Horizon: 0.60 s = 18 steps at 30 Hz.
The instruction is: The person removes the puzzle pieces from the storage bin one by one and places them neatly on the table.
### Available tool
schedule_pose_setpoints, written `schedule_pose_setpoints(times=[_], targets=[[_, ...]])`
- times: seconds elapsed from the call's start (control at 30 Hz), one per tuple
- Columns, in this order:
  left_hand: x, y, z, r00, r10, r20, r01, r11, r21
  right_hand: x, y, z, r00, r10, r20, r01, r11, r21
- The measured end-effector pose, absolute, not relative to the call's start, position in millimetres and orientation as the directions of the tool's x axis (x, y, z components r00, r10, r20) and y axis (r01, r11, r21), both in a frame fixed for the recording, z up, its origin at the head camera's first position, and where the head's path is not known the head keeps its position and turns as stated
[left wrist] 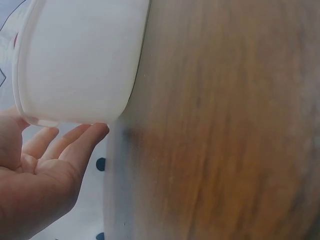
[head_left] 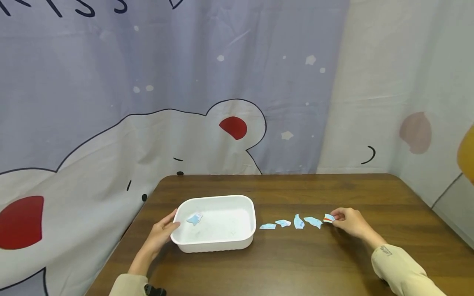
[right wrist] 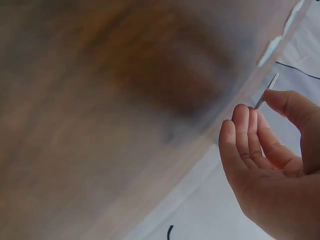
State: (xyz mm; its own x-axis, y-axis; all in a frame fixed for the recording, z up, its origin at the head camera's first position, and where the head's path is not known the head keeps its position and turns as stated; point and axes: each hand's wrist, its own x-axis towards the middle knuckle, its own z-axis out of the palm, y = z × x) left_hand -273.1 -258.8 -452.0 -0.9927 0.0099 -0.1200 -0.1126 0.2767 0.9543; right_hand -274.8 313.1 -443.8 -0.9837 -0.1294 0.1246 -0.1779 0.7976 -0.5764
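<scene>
A white plastic basin stands on the table, with one pale blue jagged piece lying inside at its left. My left hand holds the basin's left end, thumb over the rim and fingers against the outer wall, as the left wrist view of the hand shows. At the right end of a row, my right hand pinches a flat light blue piece with a red-orange stripe between thumb and fingers. In the right wrist view this thin piece appears edge-on.
Several light blue irregular pieces lie in a line between the basin and my right hand, among them a narrow upright one and a wider one. Beneath them is a brown wooden table. A printed curtain hangs behind it.
</scene>
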Motion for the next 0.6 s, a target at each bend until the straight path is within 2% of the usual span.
schedule_pose_setpoints(times=[0.2, 0.6], targets=[[-274.1, -259.5, -452.6, -0.992, 0.011, -0.127, -0.119, 0.294, 0.948, -271.5, 319.6, -449.6, -0.987, -0.138, 0.086, -0.162, 0.805, -0.57], [-273.9, -259.8, -453.1, -0.993, 0.017, -0.12, -0.11, 0.295, 0.949, -271.2, 316.6, -455.0, -0.985, -0.148, 0.095, -0.175, 0.809, -0.56]])
